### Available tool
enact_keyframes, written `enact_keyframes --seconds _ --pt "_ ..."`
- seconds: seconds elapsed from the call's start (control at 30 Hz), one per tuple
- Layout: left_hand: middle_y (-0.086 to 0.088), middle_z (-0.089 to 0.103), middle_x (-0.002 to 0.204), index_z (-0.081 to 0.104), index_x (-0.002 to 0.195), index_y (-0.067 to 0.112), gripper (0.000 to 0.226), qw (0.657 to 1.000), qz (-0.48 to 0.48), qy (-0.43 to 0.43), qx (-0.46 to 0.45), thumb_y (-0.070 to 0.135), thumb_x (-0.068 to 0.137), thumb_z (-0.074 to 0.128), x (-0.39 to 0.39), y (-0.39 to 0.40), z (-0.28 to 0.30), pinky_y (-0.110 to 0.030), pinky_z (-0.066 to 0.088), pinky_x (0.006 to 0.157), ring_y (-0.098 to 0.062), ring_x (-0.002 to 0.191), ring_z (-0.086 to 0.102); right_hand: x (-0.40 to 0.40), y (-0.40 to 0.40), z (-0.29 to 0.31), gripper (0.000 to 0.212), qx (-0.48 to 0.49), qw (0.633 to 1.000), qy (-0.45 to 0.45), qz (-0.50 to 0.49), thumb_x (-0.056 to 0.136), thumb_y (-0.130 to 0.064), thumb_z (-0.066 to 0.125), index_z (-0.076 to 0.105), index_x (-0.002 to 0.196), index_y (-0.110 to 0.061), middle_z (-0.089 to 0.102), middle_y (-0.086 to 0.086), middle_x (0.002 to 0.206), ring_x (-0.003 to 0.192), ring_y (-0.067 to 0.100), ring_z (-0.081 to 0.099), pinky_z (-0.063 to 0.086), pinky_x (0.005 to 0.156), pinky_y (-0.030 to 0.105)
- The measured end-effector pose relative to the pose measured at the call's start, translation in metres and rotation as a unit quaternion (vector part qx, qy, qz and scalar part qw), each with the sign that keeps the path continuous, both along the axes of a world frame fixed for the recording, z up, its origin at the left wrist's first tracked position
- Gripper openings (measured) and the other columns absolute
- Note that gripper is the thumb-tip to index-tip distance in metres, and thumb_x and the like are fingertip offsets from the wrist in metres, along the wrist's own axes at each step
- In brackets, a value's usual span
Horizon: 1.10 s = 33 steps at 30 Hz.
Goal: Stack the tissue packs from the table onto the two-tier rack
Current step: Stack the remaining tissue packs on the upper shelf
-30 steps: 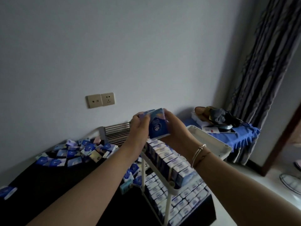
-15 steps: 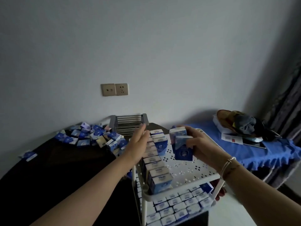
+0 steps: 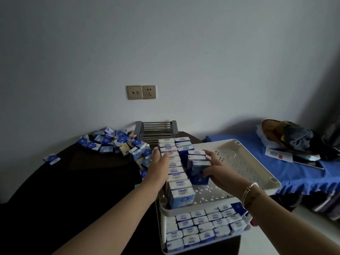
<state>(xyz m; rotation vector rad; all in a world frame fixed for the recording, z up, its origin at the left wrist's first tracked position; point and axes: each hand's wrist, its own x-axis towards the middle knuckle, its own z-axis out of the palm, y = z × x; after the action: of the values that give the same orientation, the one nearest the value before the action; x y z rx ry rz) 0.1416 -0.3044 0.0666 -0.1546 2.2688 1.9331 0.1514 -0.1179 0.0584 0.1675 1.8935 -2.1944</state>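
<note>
**dimroom_dan:** Grey wall, dim light, dark table [image 3: 77, 181] filling the lower left of the frame. What's the trick for this step?

**rackfan22:** Look at the small bunch of tissue packs [image 3: 199, 162] just right of centre. The right hand [image 3: 220, 172] has its fingers curled round them, standing on end on the top tier of the two-tier rack [image 3: 257, 173], touching or just off the tray, hard to tell. I'd slide them left until they sit flush against the second row, then let go without tipping them.

**dimroom_dan:** And the other hand?

**rackfan22:** The left hand [image 3: 160, 168] lies flat, fingers straight, against the left side of the long row of packs [image 3: 176, 173]. It's holding nothing, only bracing. Good habit I reckon, since that row could topple like dominoes when the new ones get pushed in.

**dimroom_dan:** What do the packs look like?

**rackfan22:** Small blue-and-white wrappers with white tops, "Vinda" readable on the near ones. They look soft, so squeeze lightly. The lower tier at bottom centre looks packed full. A loose heap [image 3: 117, 142] waits on the table left of centre, plus one stray pack [image 3: 52, 159] further left.
</note>
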Motion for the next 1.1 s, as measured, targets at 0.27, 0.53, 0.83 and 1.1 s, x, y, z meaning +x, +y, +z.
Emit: enact_keyframes --seconds 0.27,0.53,0.83,1.1 --pt "-0.008 0.065 0.119 0.053 0.129 0.019 0.046 0.985 0.036 -0.073 0.153 0.049 0.100 0.033 -0.015 0.005 -0.006 -0.040 0.055 0.084 -0.022 0.101 0.066 -0.008 -0.020 -0.010 0.063 -0.062 0.997 -0.026 -0.026 0.074 0.025 0.027 0.037 0.131 0.000 0.057 0.022 0.119 0.102 0.032 0.060 0.055 0.070 0.031" --pt "-0.006 0.065 0.117 0.034 0.146 0.022 0.047 0.986 0.014 -0.068 0.154 0.038 0.103 0.035 -0.013 0.004 -0.011 -0.029 0.056 0.062 -0.015 0.090 0.068 -0.017 -0.034 -0.016 0.064 -0.025 0.998 -0.021 -0.057 0.075 0.021 0.027 0.035 0.132 -0.006 0.058 0.019 0.110 0.094 0.030 0.060 0.051 0.061 0.031" --pt "-0.010 0.054 0.136 0.029 0.147 0.021 0.049 0.986 -0.008 -0.067 0.155 0.037 0.101 0.035 -0.017 0.001 -0.015 -0.044 0.050 0.097 -0.022 0.114 0.060 -0.012 -0.035 -0.016 0.074 0.069 0.996 -0.002 -0.050 0.078 0.006 0.053 0.022 0.142 -0.014 0.048 0.009 0.130 0.113 0.027 0.053 0.049 0.079 0.029" --pt "-0.003 0.028 0.156 0.016 0.153 0.024 0.066 0.983 -0.017 -0.026 0.179 0.041 0.094 0.042 -0.034 -0.031 0.007 -0.046 0.029 0.114 -0.023 0.139 0.035 0.006 -0.040 0.044 0.061 0.185 0.975 0.078 -0.100 0.082 0.004 0.046 0.030 0.137 -0.018 0.035 -0.003 0.140 0.122 0.016 0.040 0.037 0.092 0.028"
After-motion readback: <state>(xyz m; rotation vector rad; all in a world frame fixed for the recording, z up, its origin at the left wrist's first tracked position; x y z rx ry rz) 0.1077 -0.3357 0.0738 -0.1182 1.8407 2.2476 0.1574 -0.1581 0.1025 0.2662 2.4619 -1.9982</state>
